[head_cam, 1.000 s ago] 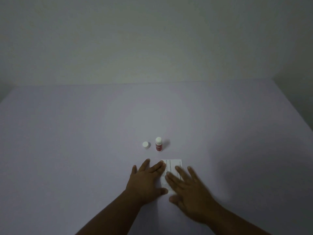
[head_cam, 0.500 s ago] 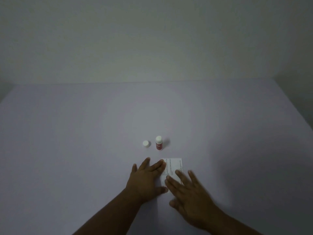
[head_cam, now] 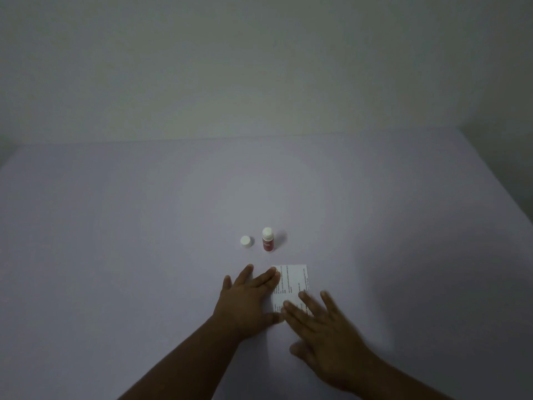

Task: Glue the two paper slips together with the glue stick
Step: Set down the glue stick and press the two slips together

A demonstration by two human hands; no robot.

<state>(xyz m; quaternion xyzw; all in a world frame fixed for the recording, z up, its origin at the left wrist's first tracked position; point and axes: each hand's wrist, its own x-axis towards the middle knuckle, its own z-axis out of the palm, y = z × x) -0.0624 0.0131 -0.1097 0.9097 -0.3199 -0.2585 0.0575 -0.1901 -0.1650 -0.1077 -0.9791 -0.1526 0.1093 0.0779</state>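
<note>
Head view shows the paper slips (head_cam: 291,284) lying flat on the counter (head_cam: 144,241), both hands spread open: left hand (head_cam: 245,301) pinning their left edge, right hand (head_cam: 326,333) flat over the near end. Thin, limp paper probably slides easily; press, don't pinch. The glue stick (head_cam: 267,239) stands uncapped just beyond.

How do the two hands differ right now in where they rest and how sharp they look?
The left hand lies flat and sharp beside the paper, only its fingertips on the left edge; the right hand is motion-blurred and covers the paper's near end. The left hand's fingers are close together; the right hand's are spread. Both are open, palm down, holding nothing; the glue stick and cap stand untouched.
</note>
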